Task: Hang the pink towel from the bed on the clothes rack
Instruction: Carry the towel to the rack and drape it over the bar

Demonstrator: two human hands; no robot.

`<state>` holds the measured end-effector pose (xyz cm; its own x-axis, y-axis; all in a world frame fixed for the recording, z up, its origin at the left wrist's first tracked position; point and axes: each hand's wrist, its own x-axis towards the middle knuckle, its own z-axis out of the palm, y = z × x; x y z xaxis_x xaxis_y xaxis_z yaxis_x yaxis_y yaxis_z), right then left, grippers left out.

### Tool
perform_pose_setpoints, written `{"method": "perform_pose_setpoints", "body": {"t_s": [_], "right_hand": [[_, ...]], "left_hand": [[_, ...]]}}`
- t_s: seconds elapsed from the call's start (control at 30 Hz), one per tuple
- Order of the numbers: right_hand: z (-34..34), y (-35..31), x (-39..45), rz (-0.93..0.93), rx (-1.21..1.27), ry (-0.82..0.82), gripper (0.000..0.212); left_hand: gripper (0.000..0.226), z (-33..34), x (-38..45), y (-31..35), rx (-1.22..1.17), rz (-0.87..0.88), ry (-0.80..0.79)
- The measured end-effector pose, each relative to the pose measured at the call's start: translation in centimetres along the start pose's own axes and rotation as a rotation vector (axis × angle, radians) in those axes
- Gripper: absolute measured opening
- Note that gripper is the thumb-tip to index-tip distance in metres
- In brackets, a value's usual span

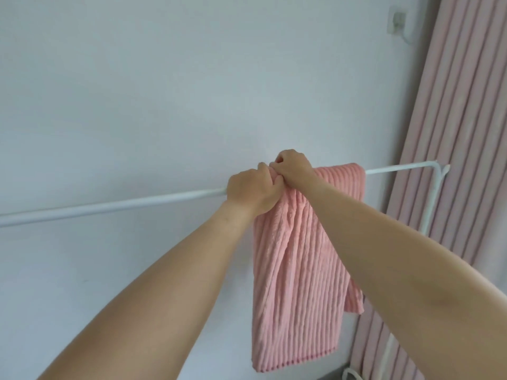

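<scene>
Pink towel (296,270): draping over the white top bar at the centre of the frame, hanging down toward the lower centre in ribbed folds; a second layer showing behind at the right edge, ending higher than the front layer.
Clothes rack (109,208): running as a white bar from the left edge up toward the right of the frame, bending down into a white upright at the right, just in front of the curtain.
Left hand (251,189): sitting at the centre of the frame, fingers curling over the towel's bunched top edge where it is crossing the bar, gripping the fabric.
Right hand (295,167): lying just right of and above the left hand, touching it, fingers clenching around the towel's top fold on the bar.
Forearms: reaching in bare from the lower left and lower right corners, converging on the bar.
Curtain (452,133): hanging in pink pleats down the right side of the frame.
Wall (137,91): filling the left and centre behind the rack, pale and plain.
Wall socket (15,26): sitting at the upper left... correction, upper right, near the curtain's top (399,23), with a white cable trailing from it.
</scene>
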<state>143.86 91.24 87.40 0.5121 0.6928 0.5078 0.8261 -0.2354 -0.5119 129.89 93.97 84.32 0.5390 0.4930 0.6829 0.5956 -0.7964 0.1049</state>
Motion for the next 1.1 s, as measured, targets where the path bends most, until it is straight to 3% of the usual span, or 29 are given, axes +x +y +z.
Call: {"method": "perform_pose_setpoints", "body": {"t_s": [0.1,0.2,0.37,0.43,0.53,0.63,0.73,0.83,0.97,1.1], "right_hand": [[-0.1,1.5,-0.5,0.063,-0.153,0.138,0.038],[-0.5,4.2,-1.3,0.056,-0.280,0.272,0.043],[-2.1,9.5,-2.4,0.339,-0.169,0.383,0.049],[-2.8,10.8,-2.4,0.432,-0.065,0.375,0.064],[-4.0,12.3,-1.4,0.526,0.087,0.385,0.078],[-4.8,14.2,-0.3,0.581,0.092,0.422,0.080],[-5.4,17.4,0.6,0.532,0.200,0.325,0.076],[-5.5,19.4,1.7,0.381,0.368,0.195,0.034],[-6.5,19.2,3.8,0.289,0.330,0.303,0.037],[-10.2,20.0,6.4,0.186,0.344,0.490,0.037]], "left_hand": [[0.035,0.7,0.2,1.4,0.044,-0.014,0.018],[0.038,1.2,0.5,2.0,0.016,-0.070,0.083],[0.024,1.1,1.0,2.5,0.004,-0.167,0.101],[0.027,1.1,1.2,3.3,0.005,-0.180,0.059],[0.050,1.5,1.8,4.7,-0.007,-0.225,-0.020],[0.032,2.2,2.1,4.9,0.105,-0.229,0.016],[0.016,2.7,2.4,4.9,0.087,-0.264,0.108],[0.021,2.7,3.5,5.2,0.024,-0.323,0.158],[0.033,2.2,4.8,5.4,-0.002,-0.432,0.249],[0.045,1.8,6.0,5.7,0.048,-0.423,0.316]]}}
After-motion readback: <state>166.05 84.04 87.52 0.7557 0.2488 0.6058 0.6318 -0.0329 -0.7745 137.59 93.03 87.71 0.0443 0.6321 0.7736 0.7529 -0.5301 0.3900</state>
